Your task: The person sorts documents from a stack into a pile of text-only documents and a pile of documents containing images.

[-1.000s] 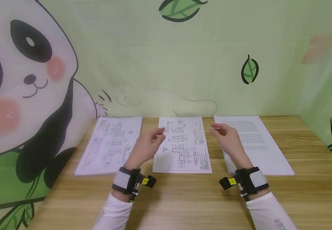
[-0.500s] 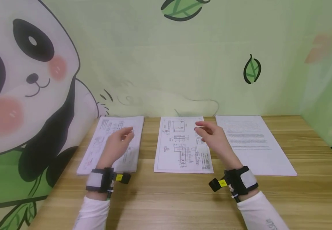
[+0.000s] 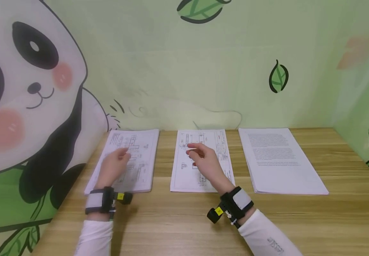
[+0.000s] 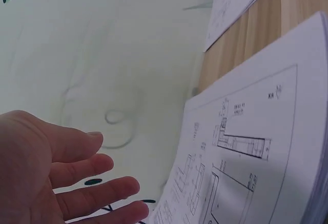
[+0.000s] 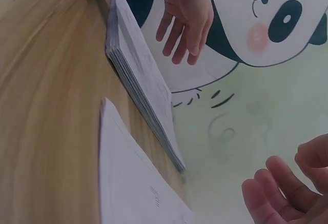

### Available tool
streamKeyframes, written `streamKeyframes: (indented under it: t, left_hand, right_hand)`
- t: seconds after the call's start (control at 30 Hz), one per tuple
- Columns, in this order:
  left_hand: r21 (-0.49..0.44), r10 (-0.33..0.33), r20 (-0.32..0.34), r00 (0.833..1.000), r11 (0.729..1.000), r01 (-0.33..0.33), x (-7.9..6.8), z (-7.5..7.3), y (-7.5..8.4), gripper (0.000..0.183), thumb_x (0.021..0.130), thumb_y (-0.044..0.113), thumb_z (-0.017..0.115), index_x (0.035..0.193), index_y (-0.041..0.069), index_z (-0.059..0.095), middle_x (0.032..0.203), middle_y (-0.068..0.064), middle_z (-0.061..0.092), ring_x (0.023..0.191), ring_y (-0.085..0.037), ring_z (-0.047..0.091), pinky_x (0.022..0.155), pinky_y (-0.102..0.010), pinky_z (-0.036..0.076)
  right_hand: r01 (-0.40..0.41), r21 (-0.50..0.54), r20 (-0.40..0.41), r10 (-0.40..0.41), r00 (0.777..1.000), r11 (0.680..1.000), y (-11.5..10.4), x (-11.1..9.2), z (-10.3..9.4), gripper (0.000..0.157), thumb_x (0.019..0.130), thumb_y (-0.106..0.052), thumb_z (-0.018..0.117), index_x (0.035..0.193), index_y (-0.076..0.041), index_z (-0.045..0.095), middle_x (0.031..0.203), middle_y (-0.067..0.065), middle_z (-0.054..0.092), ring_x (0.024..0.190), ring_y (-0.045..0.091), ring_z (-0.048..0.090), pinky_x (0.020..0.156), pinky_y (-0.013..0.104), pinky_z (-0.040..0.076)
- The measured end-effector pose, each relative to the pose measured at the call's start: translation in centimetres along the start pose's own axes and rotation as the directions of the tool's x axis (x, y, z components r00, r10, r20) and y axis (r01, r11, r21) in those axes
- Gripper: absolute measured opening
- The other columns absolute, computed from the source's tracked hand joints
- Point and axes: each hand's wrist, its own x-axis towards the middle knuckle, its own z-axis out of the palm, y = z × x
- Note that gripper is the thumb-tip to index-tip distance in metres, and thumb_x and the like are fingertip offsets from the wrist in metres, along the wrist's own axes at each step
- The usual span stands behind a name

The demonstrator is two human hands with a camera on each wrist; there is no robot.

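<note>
My left hand (image 3: 113,167) hovers over the left stack of printed drawings (image 3: 143,181), fingers loosely bent with nothing between them. In the left wrist view its thumb and fingers (image 4: 110,188) are spread apart beside that stack. Over the middle stack of drawings (image 3: 184,181) hangs my right hand (image 3: 205,163), relaxed and holding nothing; it hides part of the top sheet. The right wrist view shows a gap between the fingers (image 5: 284,183) and the sheets below. Seen from the side there, the left stack (image 5: 138,85) looks thick.
A third stack of paper (image 3: 283,174), printed with lines of text, lies on the right of the wooden table (image 3: 178,224). A fabric backdrop (image 3: 171,71) with a panda and leaves rises behind the table's far edge. Each wrist wears a strapped camera (image 3: 123,198).
Both hands have moved left. The left went from beside the middle stack to over the left one; the right went from the text stack's edge to over the middle stack. The papers stayed put.
</note>
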Motion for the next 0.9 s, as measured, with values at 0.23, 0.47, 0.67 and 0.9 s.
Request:
streamKeyframes:
  t: [0.23,0.47,0.67,0.9]
  left_hand:
    - [-0.016,-0.096,0.016,0.995,0.995,0.097,0.4,-0.6,-2.4,0.063,0.096,0.047,0.036,0.144,0.007,0.032,0.148,-0.022,0.035,0.134,-0.042,0.033,0.106,-0.062,0.03]
    - [-0.039,-0.186,0.016,0.982,0.982,0.187,0.7,-1.0,-4.5,0.06,0.097,0.041,0.035,0.147,0.007,0.027,0.153,-0.022,0.024,0.137,-0.045,0.024,0.106,-0.066,0.025]
    - [0.0,-0.209,0.034,0.977,0.978,0.209,1.2,-0.9,-5.5,0.06,0.098,0.036,0.037,0.146,0.002,0.026,0.153,-0.027,0.02,0.134,-0.048,0.025,0.106,-0.066,0.025]
    - [-0.036,-0.245,0.064,0.967,0.968,0.248,1.2,-1.1,-6.3,0.065,0.097,0.038,0.036,0.148,0.001,0.017,0.153,-0.03,0.015,0.136,-0.05,0.019,0.107,-0.066,0.02]
  right_hand:
    - [-0.082,0.079,0.025,0.08,0.996,0.994,0.5,0.2,2.9,0.029,0.093,-0.014,0.053,0.12,-0.012,0.06,0.11,0.011,0.068,0.094,0.022,0.06,0.079,0.038,0.057]
    - [-0.132,0.092,0.098,0.123,0.988,0.987,1.9,0.8,4.8,0.035,0.093,-0.014,0.051,0.128,-0.009,0.055,0.119,0.02,0.064,0.1,0.029,0.061,0.079,0.038,0.058]
    - [-0.159,0.085,0.171,0.142,0.975,0.984,2.4,0.7,6.4,0.04,0.093,-0.017,0.053,0.132,-0.009,0.051,0.122,0.021,0.061,0.106,0.034,0.06,0.085,0.043,0.056]
    - [-0.212,0.077,0.248,0.187,0.95,0.974,3.0,0.5,8.1,0.05,0.09,-0.018,0.055,0.138,-0.01,0.045,0.126,0.019,0.058,0.1,0.033,0.062,0.086,0.043,0.055]
